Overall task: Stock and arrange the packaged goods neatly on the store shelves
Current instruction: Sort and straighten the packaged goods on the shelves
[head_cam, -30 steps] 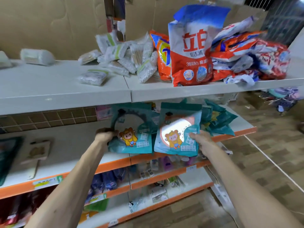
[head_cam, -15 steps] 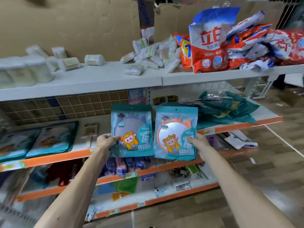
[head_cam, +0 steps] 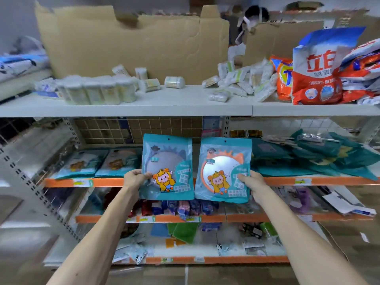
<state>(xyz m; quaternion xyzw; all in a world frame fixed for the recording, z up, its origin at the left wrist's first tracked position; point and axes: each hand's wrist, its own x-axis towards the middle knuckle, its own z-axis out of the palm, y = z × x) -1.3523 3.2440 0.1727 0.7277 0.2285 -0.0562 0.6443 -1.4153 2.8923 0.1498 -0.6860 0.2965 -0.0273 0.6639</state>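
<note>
while held upright side by side just in front of the orange-edged shelf [head_cam: 107, 182], grey-mirror packet [head_cam: 167, 167] is pinched at its left edge by left hand [head_cam: 134, 178], orange-mirror packet [head_cam: 224, 171] at its right edge by right hand [head_cam: 251, 183], fingers curled on each. step looks like placing. next probably needs laying both flat between flat packets [head_cam: 98, 163] left and teal heap [head_cam: 320, 155] right.

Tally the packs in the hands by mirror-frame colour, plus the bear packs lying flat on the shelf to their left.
Grey-framed mirror pack, left hand: 1
Orange-framed mirror pack, right hand: 1
Bear packs: 2
Total: 4
</note>
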